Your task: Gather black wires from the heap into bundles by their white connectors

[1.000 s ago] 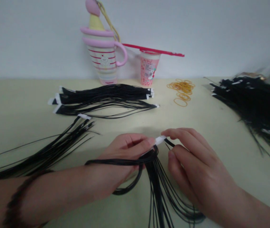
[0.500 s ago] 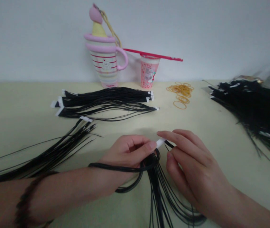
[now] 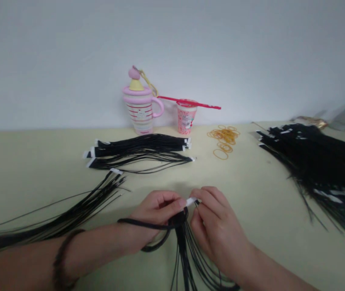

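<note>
My left hand (image 3: 156, 208) is closed around a bundle of thin black wires (image 3: 183, 252), its thumb pressed on a white end piece (image 3: 191, 201) that looks like a connector. Part of the bundle loops out over the left wrist; the rest hangs down toward the bottom of the head view. My right hand (image 3: 217, 222) has its index fingertip at the other end of the white piece, fingers curled in a pinch. A short dark stretch of wire shows between that piece and the right fingers. What lies under the right palm is hidden.
More black wires (image 3: 78, 214) with a white end lie at left. Behind are tied wire bundles (image 3: 142, 143), yellow rubber bands (image 3: 224, 137), a striped pink mug (image 3: 139, 113) and a pink cup (image 3: 186, 120) bearing a red stick. A large wire pile (image 3: 314, 161) lies at right.
The camera view has tilted up, so the table objects appear lower and smaller. Both hands stay on the white piece and wires; the right fingers sit slightly closer to the left thumb.
</note>
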`<act>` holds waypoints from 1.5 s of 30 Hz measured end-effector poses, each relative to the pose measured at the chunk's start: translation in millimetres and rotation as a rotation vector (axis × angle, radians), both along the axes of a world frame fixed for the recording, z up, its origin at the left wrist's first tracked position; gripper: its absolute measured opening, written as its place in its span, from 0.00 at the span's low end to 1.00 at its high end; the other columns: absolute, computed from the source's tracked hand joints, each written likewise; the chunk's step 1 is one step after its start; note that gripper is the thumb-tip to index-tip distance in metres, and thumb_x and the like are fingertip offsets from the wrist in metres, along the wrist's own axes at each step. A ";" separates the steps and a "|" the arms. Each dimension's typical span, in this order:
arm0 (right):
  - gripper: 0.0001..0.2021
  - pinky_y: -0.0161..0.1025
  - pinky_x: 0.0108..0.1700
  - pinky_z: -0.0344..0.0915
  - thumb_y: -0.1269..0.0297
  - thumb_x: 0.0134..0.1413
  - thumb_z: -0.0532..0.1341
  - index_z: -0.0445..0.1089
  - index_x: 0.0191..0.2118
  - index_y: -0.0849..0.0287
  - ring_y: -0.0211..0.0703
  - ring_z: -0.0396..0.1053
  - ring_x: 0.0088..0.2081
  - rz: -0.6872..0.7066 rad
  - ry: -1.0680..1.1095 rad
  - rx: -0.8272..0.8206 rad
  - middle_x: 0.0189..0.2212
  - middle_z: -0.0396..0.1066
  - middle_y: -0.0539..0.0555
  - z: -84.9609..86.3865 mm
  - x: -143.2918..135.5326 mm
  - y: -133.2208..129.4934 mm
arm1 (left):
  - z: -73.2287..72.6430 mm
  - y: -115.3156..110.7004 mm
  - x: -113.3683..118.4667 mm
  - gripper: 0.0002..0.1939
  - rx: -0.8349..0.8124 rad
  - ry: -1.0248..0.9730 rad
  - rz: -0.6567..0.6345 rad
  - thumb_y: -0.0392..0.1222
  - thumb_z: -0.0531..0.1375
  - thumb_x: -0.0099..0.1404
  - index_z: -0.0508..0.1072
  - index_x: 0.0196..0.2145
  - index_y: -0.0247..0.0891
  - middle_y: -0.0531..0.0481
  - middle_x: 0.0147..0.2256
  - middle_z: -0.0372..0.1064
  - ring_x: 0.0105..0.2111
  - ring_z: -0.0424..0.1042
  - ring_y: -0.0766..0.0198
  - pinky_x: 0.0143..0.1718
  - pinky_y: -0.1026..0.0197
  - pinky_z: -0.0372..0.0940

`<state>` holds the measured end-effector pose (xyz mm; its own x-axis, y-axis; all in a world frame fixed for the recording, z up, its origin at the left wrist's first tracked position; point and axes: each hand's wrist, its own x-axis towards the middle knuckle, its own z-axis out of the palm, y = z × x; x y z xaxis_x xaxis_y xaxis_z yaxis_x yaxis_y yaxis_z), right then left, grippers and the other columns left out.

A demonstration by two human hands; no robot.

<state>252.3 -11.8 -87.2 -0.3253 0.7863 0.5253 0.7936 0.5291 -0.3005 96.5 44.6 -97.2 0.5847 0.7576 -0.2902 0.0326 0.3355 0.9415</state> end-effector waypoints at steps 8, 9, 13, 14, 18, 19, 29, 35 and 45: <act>0.05 0.52 0.48 0.65 0.74 0.52 0.56 0.68 0.28 0.63 0.51 0.63 0.48 0.077 0.000 0.196 0.45 0.67 0.63 2.7 20.9 -1.2 | 3.7 -7.7 -1.4 0.13 -0.067 -0.102 0.105 0.45 0.63 0.53 0.68 0.26 0.31 0.55 0.21 0.57 0.21 0.53 0.74 0.23 0.66 0.45; 0.03 0.53 0.48 0.64 0.73 0.52 0.57 0.68 0.30 0.63 0.51 0.63 0.49 0.075 -0.004 0.233 0.46 0.66 0.64 4.0 21.2 -3.6 | 5.3 -8.6 -1.4 0.12 -0.084 -0.134 0.112 0.43 0.64 0.53 0.68 0.25 0.30 0.55 0.21 0.57 0.22 0.54 0.74 0.23 0.67 0.46; 0.06 0.48 0.44 0.64 0.72 0.51 0.59 0.68 0.37 0.62 0.49 0.64 0.44 0.106 -0.068 0.306 0.41 0.69 0.60 7.3 16.9 -14.1 | 9.6 -9.8 -0.9 0.08 -0.123 -0.242 0.079 0.37 0.62 0.54 0.69 0.25 0.29 0.53 0.22 0.61 0.23 0.59 0.73 0.26 0.68 0.51; 0.06 0.46 0.42 0.62 0.73 0.51 0.59 0.68 0.38 0.61 0.47 0.65 0.42 0.121 -0.088 0.312 0.39 0.70 0.58 7.1 15.4 -16.0 | 9.7 -9.6 -0.8 0.06 -0.126 -0.263 0.061 0.36 0.62 0.55 0.70 0.26 0.28 0.52 0.23 0.63 0.24 0.60 0.72 0.27 0.68 0.52; 0.08 0.44 0.41 0.56 0.72 0.54 0.59 0.69 0.41 0.59 0.42 0.66 0.37 0.146 -0.151 0.340 0.37 0.71 0.54 4.0 12.1 -17.1 | 8.3 -9.3 -0.1 0.03 -0.159 -0.323 0.007 0.32 0.60 0.55 0.71 0.28 0.27 0.49 0.26 0.68 0.27 0.64 0.70 0.30 0.68 0.55; 0.08 0.45 0.41 0.55 0.71 0.54 0.58 0.69 0.41 0.59 0.41 0.66 0.37 0.147 -0.166 0.350 0.36 0.71 0.53 3.6 11.7 -16.4 | 8.2 -9.6 0.3 0.03 -0.168 -0.332 0.007 0.31 0.59 0.56 0.71 0.28 0.27 0.49 0.26 0.68 0.27 0.64 0.71 0.30 0.68 0.56; 0.08 0.46 0.39 0.56 0.76 0.56 0.55 0.71 0.39 0.66 0.42 0.68 0.36 0.259 -0.322 0.466 0.35 0.74 0.56 14.4 7.9 -17.3 | 11.0 -13.1 2.1 0.02 -0.228 -0.346 0.044 0.29 0.59 0.54 0.73 0.26 0.26 0.48 0.24 0.68 0.24 0.61 0.72 0.27 0.67 0.54; 0.06 0.44 0.39 0.57 0.75 0.54 0.57 0.69 0.38 0.63 0.39 0.69 0.36 0.232 -0.270 0.473 0.35 0.74 0.53 11.9 13.2 -14.8 | -0.4 -8.3 5.4 0.02 -0.238 -0.476 0.039 0.29 0.62 0.49 0.72 0.25 0.29 0.49 0.24 0.67 0.26 0.62 0.70 0.31 0.66 0.57; 0.09 0.45 0.40 0.58 0.75 0.54 0.58 0.69 0.42 0.64 0.42 0.68 0.39 0.315 -0.296 0.434 0.39 0.74 0.55 14.1 15.9 -14.7 | 6.6 -11.0 5.0 0.01 -0.255 -0.434 0.044 0.29 0.61 0.51 0.72 0.25 0.27 0.48 0.24 0.69 0.24 0.63 0.71 0.27 0.67 0.56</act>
<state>268.2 -26.4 -73.1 -0.6881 0.3631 0.6282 0.5963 0.7763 0.2044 101.5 33.6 -90.6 0.6614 0.7209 -0.2068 -0.3627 0.5488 0.7532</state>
